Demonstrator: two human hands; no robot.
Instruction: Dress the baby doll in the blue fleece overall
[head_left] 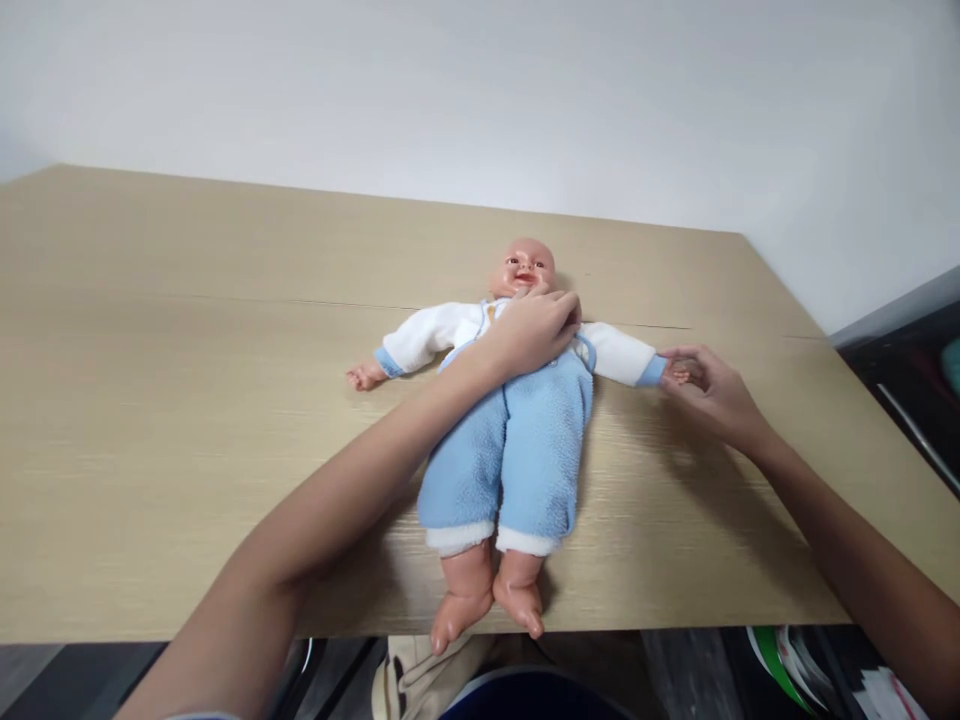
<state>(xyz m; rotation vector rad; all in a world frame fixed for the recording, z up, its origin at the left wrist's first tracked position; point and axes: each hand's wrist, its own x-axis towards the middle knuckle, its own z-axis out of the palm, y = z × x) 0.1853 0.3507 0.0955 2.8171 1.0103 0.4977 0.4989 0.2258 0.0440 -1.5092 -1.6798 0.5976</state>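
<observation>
A baby doll (517, 440) in blue trousers and a white top lies on its back on the wooden table (187, 400), head away from me, feet over the near edge. My left hand (534, 325) rests across its chest just under the chin, fingers curled on the clothing. My right hand (709, 385) pinches the doll's small hand (681, 372) at the end of its outstretched sleeve. The doll's other arm (397, 352) lies spread to the left, untouched.
A plain white wall stands behind the table. Dark furniture (915, 390) sits past the table's right edge. Below the near edge I see a beige bag (420, 680) and some papers (795, 670) on the floor.
</observation>
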